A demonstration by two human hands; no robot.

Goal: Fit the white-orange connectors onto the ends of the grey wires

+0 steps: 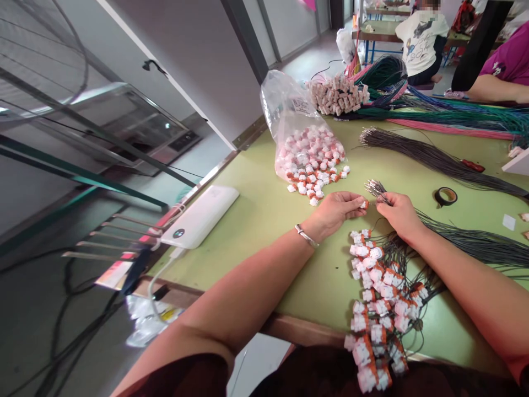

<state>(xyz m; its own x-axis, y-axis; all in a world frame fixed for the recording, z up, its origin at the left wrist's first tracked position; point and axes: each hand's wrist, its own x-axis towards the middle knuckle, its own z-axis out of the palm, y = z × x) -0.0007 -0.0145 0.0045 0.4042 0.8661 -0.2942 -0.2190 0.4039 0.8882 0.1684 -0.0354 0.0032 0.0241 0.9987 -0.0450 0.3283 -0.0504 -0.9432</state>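
Small white-and-orange plastic connector (pixel 364 204), pinched in the fingertips of the left hand (pixel 335 213), just left of the right hand (pixel 399 215), which grips thin dark-grey wires (pixel 376 189) (pale-tipped, ends pointing up-left).

the tabletop (pixel 322 286) reads smooth and faintly glossy from my end, and i make out a shiny, crinkled, clear plastic bag (pixel 285 96). the connectors (pixel 387 291) look like plastic, the bracelet (pixel 306 236) polished metal, the power bank (pixel 210 212) smooth plastic.
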